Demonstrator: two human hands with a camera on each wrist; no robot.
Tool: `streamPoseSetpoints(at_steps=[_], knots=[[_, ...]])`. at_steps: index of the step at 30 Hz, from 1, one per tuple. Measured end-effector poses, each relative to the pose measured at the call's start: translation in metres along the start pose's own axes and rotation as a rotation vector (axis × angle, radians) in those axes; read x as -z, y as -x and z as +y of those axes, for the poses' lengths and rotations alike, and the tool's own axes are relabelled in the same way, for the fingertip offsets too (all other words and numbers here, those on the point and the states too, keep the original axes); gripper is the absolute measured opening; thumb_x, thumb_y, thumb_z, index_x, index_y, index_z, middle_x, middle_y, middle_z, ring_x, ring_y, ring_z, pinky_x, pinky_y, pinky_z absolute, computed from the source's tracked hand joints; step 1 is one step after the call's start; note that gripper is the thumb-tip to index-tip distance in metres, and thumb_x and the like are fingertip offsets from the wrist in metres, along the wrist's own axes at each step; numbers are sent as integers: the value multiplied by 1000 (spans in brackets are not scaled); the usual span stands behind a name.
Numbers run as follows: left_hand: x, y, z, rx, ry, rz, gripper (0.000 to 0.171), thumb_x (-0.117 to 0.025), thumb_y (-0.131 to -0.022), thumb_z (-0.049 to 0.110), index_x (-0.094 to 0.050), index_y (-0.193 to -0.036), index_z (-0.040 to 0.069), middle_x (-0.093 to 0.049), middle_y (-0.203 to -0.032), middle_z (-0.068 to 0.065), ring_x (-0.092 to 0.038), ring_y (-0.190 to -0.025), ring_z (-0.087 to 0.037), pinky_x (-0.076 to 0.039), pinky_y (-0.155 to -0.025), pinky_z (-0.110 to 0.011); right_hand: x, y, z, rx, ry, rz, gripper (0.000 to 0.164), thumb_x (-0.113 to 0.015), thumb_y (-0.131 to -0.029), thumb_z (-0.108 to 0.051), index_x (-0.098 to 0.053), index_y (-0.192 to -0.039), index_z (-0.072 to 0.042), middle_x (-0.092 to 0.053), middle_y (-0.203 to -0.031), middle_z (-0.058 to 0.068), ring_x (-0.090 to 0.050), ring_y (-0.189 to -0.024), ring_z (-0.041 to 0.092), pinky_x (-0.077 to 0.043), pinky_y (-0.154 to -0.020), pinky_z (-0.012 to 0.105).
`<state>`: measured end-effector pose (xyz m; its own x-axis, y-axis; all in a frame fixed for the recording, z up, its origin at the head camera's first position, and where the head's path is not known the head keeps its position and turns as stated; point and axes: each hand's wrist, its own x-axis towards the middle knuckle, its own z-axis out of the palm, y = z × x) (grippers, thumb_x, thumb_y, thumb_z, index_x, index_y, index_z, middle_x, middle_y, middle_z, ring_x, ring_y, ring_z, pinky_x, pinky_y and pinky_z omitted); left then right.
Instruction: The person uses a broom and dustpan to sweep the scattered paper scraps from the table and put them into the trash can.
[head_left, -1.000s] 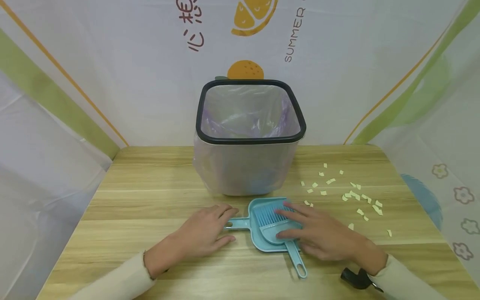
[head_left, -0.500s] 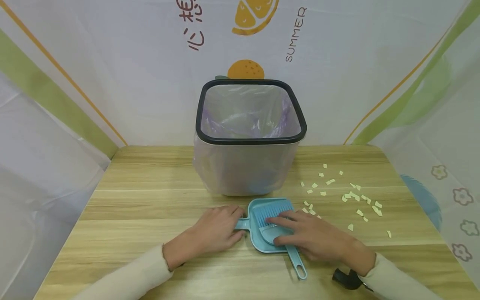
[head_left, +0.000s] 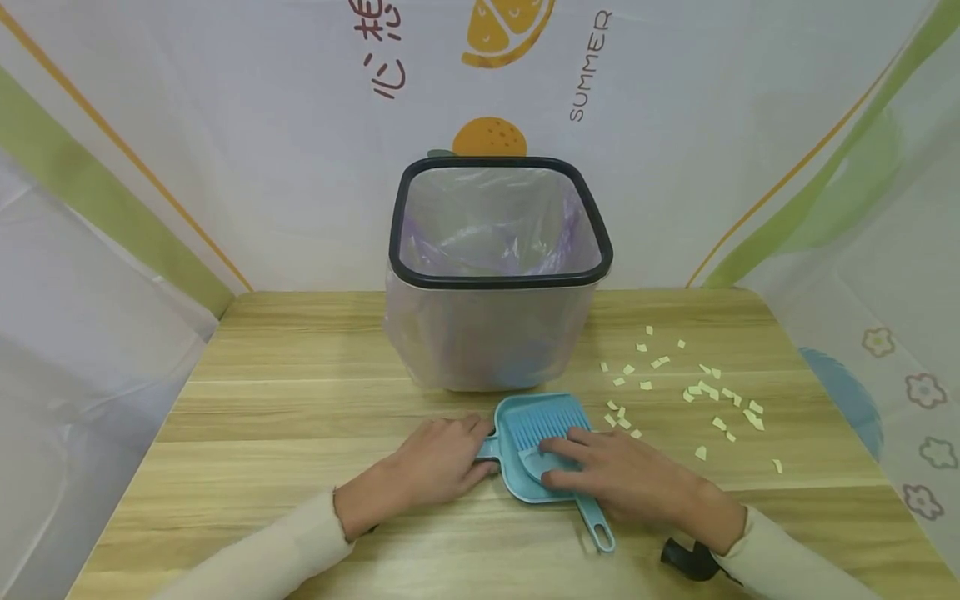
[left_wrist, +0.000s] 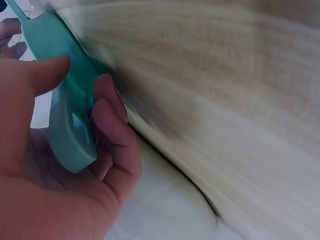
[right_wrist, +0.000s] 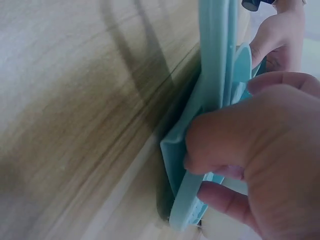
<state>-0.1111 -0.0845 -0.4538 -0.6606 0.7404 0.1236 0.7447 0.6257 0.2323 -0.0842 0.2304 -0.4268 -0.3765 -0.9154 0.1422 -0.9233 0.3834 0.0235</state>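
Note:
A light blue dustpan (head_left: 508, 417) lies on the table with a matching small brush (head_left: 551, 421) resting in it. My left hand (head_left: 442, 460) grips the dustpan's handle; in the left wrist view, thumb and curled fingers surround the handle (left_wrist: 70, 132), its holed end near the palm. On the brush's head, my right hand (head_left: 637, 477) has its fingertips over the block below the bristles. The right wrist view shows bent fingers holding the brush's edge, close to the brush handle (right_wrist: 214, 55). That handle slants toward me past the dustpan's rim.
Behind the dustpan stands a bin (head_left: 491, 333) with a black rim and a clear liner. Several pale yellow paper scraps (head_left: 705, 389) lie scattered at the right of the table (head_left: 300, 358). Near my right wrist is a black curved piece (head_left: 688, 560). Printed cloth (head_left: 315, 183) hangs behind.
My left hand has moved right along the dustpan's handle and its fingers have closed round it. My right hand has shifted slightly left over the brush. More scraps show beside the right hand.

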Motion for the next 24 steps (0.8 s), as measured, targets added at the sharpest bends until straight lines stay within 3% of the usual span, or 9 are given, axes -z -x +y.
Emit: streamPoseSetpoints(at_steps=[5, 7, 12, 14, 17, 21, 24], knots=[[-40, -2, -23, -25, -59, 19, 41, -64, -111, 50, -66, -119, 11, -68, -98, 2, -64, -73, -12, -54, -61, -38, -1, 0, 0, 27, 27, 10, 60, -85, -89, -8, -61, -138, -34, -61, -147, 5, -66, -106, 21, -55, -63, 32], [-45, -3, -25, -32, -78, 17, 40, -62, -111, 51, -66, -120, 11, -69, -99, 3, -66, -75, -12, -55, -61, -37, -1, 0, 0, 44, 40, 10, 64, -86, -88, -7, -60, -141, -35, -60, -148, 7, -67, -103, 21, -56, -65, 32], [-40, -3, -23, -33, -73, 2, 37, -67, -110, 45, -65, -120, 9, -73, -100, -1, -72, -77, -20, -56, -60, -41, 0, -1, 1, 91, 106, 19, 64, -83, -88, -7, -60, -139, -38, -59, -149, 7, -64, -94, 19, -52, -60, 28], [-31, -3, -18, -33, -59, -5, 36, -69, -110, 42, -65, -119, 7, -73, -100, -4, -72, -77, -24, -57, -60, -43, -1, -2, 2, 111, 131, 27, 56, -81, -89, -11, -61, -134, -38, -59, -147, 6, -63, -91, 17, -47, -56, 25], [-30, -2, -18, -43, -48, 3, 36, -69, -110, 43, -64, -116, 8, -72, -96, -3, -71, -74, -21, -55, -57, -41, -3, -3, 2, 136, 149, 42, 42, -80, -91, -16, -65, -124, -36, -61, -146, 7, -63, -90, 17, -44, -53, 22], [-44, -2, -27, -45, -68, 7, 38, -68, -109, 48, -65, -120, 12, -71, -98, 2, -67, -72, -14, -54, -57, -37, -4, -3, 3, 140, 140, 59, 26, -76, -94, -19, -68, -117, -31, -62, -145, 9, -66, -94, 18, -48, -55, 23], [-42, -2, -28, -53, -69, 11, 38, -66, -111, 48, -66, -124, 12, -71, -100, 2, -66, -72, -12, -55, -58, -37, -2, -3, 3, 127, 126, 74, 22, -73, -96, -19, -67, -115, -28, -62, -145, 12, -70, -98, 22, -54, -59, 26]])
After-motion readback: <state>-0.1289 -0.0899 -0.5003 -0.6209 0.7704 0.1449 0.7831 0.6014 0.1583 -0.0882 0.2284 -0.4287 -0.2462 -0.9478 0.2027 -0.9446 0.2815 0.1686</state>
